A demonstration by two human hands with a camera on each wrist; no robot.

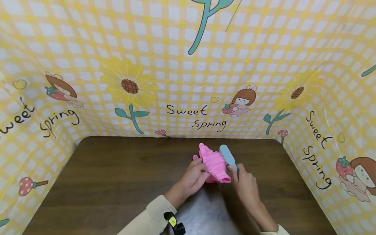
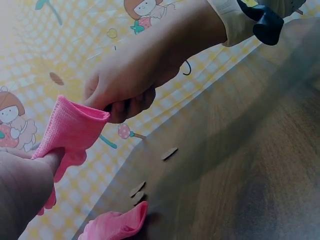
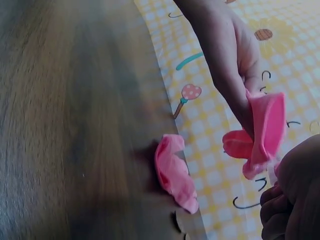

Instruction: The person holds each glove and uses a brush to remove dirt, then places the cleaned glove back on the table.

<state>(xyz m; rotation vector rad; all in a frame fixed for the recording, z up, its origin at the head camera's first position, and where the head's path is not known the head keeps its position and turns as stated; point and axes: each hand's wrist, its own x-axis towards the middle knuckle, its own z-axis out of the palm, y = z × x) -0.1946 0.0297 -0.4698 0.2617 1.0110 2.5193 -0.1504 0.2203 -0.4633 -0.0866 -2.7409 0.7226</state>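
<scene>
My left hand (image 1: 195,176) pinches a pink ribbed knit glove (image 1: 215,165) at its side, thumb against the fabric. The glove is raised with its finger end pointing away and its cuff toward me. In the left wrist view, the glove's cuff (image 2: 80,115) gapes a little. My right hand (image 1: 246,184) grips the handle of a light blue brush (image 1: 227,154), its bristle side against the glove's right edge. In the right wrist view the right hand (image 3: 295,195) is close beside the cuff, and the brush is mostly hidden.
A second pink glove (image 3: 175,172) lies crumpled on the dark wooden table (image 1: 117,176). Several small thin brown pieces (image 2: 169,153) lie near it. A yellow checked cloth (image 1: 176,75) with printed flowers and figures stands around the back and both sides.
</scene>
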